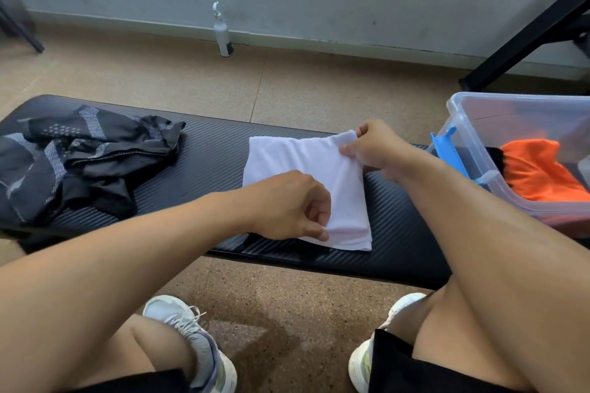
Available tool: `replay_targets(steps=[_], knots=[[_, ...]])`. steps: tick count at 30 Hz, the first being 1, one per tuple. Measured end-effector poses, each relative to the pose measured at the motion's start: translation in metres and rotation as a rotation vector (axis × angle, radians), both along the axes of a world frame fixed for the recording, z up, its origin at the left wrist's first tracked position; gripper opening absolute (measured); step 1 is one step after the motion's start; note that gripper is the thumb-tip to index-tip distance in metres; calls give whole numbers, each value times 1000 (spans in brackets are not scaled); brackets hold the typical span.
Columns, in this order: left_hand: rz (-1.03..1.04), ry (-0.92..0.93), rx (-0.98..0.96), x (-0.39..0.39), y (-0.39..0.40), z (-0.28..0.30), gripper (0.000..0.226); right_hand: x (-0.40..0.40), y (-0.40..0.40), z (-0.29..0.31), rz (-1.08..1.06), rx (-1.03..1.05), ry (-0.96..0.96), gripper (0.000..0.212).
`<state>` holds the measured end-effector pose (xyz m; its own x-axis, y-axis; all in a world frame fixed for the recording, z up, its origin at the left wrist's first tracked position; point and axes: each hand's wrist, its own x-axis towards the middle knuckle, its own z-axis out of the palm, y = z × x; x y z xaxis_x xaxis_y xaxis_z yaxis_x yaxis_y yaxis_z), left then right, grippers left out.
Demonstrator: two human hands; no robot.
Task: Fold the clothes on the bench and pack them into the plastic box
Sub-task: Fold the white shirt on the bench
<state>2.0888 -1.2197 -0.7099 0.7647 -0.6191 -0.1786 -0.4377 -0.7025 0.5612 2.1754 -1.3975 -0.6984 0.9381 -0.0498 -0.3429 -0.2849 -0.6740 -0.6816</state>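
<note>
One long black padded counter with a ribbed carbon-weave cover (207, 156) runs across the view. Three garments are counted. One white folded cloth (306, 179) lies flat on the counter's right half, several layers thick at its near corner. One crumpled black garment with grey patterned stripes (79, 163) sits in a heap at the counter's left end, well apart from the white piece. One orange garment (539, 169) lies inside one clear plastic box with a blue latch (463, 112), which stands at the counter's right end.

Two bare hands work the white cloth. The left hand (287, 204) pinches the near right corner; grip clamped on the fabric edge between thumb and curled fingers. The right hand (373, 147) pinches the far right corner; grip clamped there likewise, lifting that corner slightly off the counter.

On the tan speckled floor beyond stands one white pump bottle (222, 32) against the grey wall. Two pale sneakers (191, 338) show below, one under each knee. One black metal frame leg (523, 32) slants at upper right.
</note>
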Motion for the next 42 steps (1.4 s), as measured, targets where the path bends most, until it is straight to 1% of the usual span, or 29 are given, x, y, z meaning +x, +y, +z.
replay_targets(steps=[1, 3, 4, 5, 6, 7, 8, 9, 10, 11, 12, 13, 14, 15, 16, 17, 19, 20, 22, 24, 26, 28, 32, 34, 36, 38, 39, 40, 42], knots=[[7, 11, 10, -1, 0, -1, 22, -1, 1, 0, 3, 10, -17, 20], [-13, 16, 87, -3, -4, -8, 21, -2, 3, -1, 24, 42, -12, 21], [-37, 8, 133, -5, -6, -11, 21, -3, 4, -1, 29, 53, 12, 24], [-54, 2, 160, -5, -8, -13, 22, -4, 4, 1, 36, 39, 42, 33], [-53, 15, 154, -5, -9, -12, 22, -5, 4, 2, 47, -12, 84, 46], [-29, 46, 106, -4, -10, -10, 20, -6, 3, 4, 67, -82, 136, 56], [15, 65, 34, -3, -9, -6, 16, -7, 3, 6, 99, -145, 192, 58], [70, 41, -36, -1, -6, -4, 11, -10, 2, 8, 140, -181, 253, 54], [125, -43, -72, 3, -2, -3, 8, -13, 2, 10, 182, -193, 314, 49], [172, -173, -62, 8, 4, -4, 10, -16, 1, 11, 220, -196, 359, 46], [200, -293, -15, 15, 11, -8, 16, -17, 0, 11, 258, -202, 389, 45], [204, -359, 63, 22, 17, -11, 27, -17, -1, 11, 281, -197, 401, 44], [190, -361, 159, 28, 24, -16, 40, -16, -2, 10, 284, -183, 400, 44], [170, -323, 240, 33, 30, -19, 51, -14, -2, 9, 271, -157, 369, 44], [156, -274, 295, 36, 34, -21, 59, -11, -2, 7, 241, -144, 302, 43], [153, -246, 324, 38, 36, -22, 63, -8, -1, 6, 215, -147, 209, 41], [180, -284, 322, 40, 39, -20, 63, -6, 2, 9, 184, -174, -1, 31], [212, -294, 296, 40, 40, -16, 60, -5, 3, 11, 180, -175, -72, 28], [286, -224, 204, 42, 41, -11, 50, -6, 5, 15, 228, -208, -97, 33], [376, -107, 72, 46, 45, -10, 41, -13, 9, 20, 352, -344, 2, 51], [503, 6, -114, 49, 50, -10, 39, -20, 11, 21, 443, -459, 93, 60], [615, 108, -293, 49, 56, -6, 35, -25, 12, 24, 454, -446, 64, 59], [765, 302, -554, 50, 66, 4, 30, -38, 18, 36, 475, -391, -98, 60], [799, 373, -604, 51, 69, 7, 40, -48, 27, 41, 507, -391, -147, 65], [817, 464, -608, 51, 73, 8, 57, -61, 38, 42, 541, -420, -202, 69], [817, 538, -614, 51, 77, 7, 66, -74, 49, 41, 591, -467, -255, 70], [816, 547, -614, 51, 79, 5, 64, -79, 54, 39, 626, -479, -272, 69], [824, 542, -621, 51, 80, 4, 57, -84, 59, 37, 667, -485, -279, 68], [854, 496, -634, 52, 82, 3, 38, -91, 65, 31, 749, -461, -228, 65]])
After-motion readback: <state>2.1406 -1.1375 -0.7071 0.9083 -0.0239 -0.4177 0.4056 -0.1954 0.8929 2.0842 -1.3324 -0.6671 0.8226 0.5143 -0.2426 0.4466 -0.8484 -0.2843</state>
